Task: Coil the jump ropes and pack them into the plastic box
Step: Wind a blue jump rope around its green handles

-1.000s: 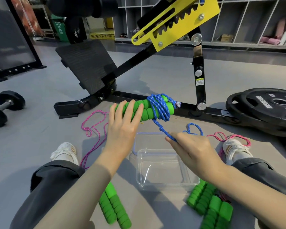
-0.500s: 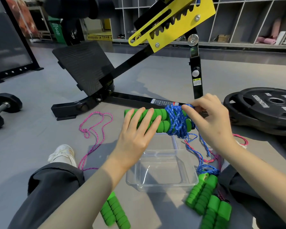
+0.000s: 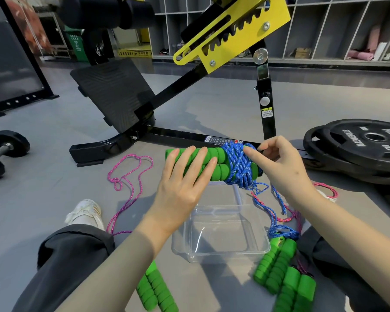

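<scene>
A: Task item?
B: Two green foam handles [image 3: 216, 154] lie side by side, with blue rope [image 3: 240, 167] wound thick round their right end. A loose tail hangs below the hands. The clear plastic box [image 3: 221, 255] sits under both hands.
A: Writing?
B: The weight plate [image 3: 356, 154] right of the hands reads "STRENGTH".
A: Hands?
B: The left hand [image 3: 180, 188] curls over the handles, holding them. The right hand [image 3: 282, 167] is narrow, forefinger and thumb pinching the wrap.

Big black gym bench [image 3: 189, 138] on the grey floor [image 3: 43, 188], yellow metal plate [image 3: 234, 30] with notches up high, two black round weights [image 3: 358, 149] stacked at the right, dumbbell [image 3: 7, 145] at the left, green bin [image 3: 76, 45] and grey shelves [image 3: 324, 25] far behind.
</scene>
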{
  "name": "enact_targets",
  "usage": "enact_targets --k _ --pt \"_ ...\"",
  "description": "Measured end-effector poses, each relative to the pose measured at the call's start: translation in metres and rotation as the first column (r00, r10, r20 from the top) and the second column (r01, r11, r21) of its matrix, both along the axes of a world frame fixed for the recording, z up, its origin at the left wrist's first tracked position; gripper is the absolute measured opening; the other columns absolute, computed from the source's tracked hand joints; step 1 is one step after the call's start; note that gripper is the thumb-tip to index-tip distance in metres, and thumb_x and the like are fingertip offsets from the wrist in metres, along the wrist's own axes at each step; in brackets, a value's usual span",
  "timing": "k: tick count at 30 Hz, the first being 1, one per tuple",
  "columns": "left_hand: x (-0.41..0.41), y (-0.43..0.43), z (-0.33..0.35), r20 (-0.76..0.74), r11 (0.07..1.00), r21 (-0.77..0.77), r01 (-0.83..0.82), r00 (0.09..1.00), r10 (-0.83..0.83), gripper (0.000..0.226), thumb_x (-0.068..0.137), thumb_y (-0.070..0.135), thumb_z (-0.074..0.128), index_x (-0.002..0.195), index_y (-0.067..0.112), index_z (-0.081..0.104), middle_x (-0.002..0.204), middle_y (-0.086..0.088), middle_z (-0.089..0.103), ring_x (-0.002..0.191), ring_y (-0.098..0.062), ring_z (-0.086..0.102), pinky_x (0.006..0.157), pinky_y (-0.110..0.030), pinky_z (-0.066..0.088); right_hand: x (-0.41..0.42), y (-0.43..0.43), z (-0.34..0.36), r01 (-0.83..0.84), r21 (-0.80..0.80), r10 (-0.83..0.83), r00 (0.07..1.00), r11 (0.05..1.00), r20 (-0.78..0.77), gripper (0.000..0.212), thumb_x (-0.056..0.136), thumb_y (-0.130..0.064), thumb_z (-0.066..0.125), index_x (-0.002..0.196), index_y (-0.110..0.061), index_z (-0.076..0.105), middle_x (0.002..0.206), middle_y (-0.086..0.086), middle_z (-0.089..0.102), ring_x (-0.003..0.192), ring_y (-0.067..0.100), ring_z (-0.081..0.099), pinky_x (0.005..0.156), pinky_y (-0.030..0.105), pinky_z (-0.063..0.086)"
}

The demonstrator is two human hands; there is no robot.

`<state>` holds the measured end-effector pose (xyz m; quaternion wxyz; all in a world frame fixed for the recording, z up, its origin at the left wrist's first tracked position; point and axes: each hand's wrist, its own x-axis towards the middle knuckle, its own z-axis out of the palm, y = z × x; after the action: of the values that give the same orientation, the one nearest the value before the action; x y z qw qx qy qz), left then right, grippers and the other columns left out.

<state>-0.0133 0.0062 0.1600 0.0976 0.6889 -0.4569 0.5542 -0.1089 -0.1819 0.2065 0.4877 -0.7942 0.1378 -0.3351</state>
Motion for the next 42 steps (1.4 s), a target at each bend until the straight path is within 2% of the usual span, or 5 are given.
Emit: enact_targets --k 7,18,30,35,42 --pt "-0.001 -0.002 0.0 -0.012 1.0 -0.021 0.015 1.0 -0.015 0.034 0.088 -0.007 0.058 0.12 0.005 0.057 0.118 -0.02 0.063 0.113 -0.037 0.049 0.104 -0.051 0.032 -0.001 0.005 0.006 0.005 0.007 -0.005 0.999 1.0 -0.046 0.023 0.081 -0.033 0.069 0.071 -0.014 0.061 0.086 0.004 0.048 0.081 0.018 0.048 0.063 0.01 0.039" --pt "-0.005 -0.005 -0.001 -0.043 0.999 -0.037 0.02 0.999 -0.022 0.041 0.097 -0.008 0.032 0.111 0.003 0.07 0.115 -0.021 0.065 0.11 -0.036 0.05 0.101 -0.051 0.033 -0.003 0.008 -0.006 0.247 -0.483 -0.167 0.965 0.84 0.201 0.022 0.079 -0.025 0.068 0.067 -0.008 0.063 0.065 0.002 0.057 0.069 0.023 0.048 0.068 0.041 0.038" --pt "0.003 0.001 -0.005 -0.037 0.999 -0.037 -0.037 0.999 0.036 0.036 0.087 -0.011 0.053 0.119 0.004 0.059 0.121 -0.02 0.06 0.114 -0.037 0.048 0.105 -0.052 0.031 -0.002 0.013 -0.01 0.106 -0.515 -0.028 0.987 0.851 0.157 0.027 0.085 -0.03 0.054 0.074 -0.01 0.067 0.109 0.005 0.058 0.109 0.017 0.037 0.09 0.032 0.03" --pt "0.002 0.001 -0.005 -0.03 0.999 -0.035 -0.029 0.999 0.028 0.035 0.087 -0.008 0.056 0.12 0.004 0.058 0.123 -0.019 0.056 0.115 -0.036 0.047 0.109 -0.05 0.026 -0.003 0.013 0.001 0.044 -0.267 -0.048 0.999 0.963 -0.006 0.009 0.083 -0.017 0.068 0.074 -0.016 0.069 0.118 -0.002 0.05 0.116 0.012 0.031 0.088 0.009 0.022" --pt "0.001 0.001 -0.005 -0.031 1.0 -0.012 -0.029 0.999 0.029 0.034 0.088 -0.006 0.057 0.12 0.004 0.057 0.119 -0.021 0.063 0.115 -0.036 0.047 0.107 -0.05 0.028 -0.003 0.004 0.01 -0.033 0.034 0.037 0.989 0.999 -0.141 0.012 0.073 -0.025 0.077 0.068 -0.031 0.068 0.105 -0.003 0.054 0.118 0.025 0.044 0.099 0.038 0.041"
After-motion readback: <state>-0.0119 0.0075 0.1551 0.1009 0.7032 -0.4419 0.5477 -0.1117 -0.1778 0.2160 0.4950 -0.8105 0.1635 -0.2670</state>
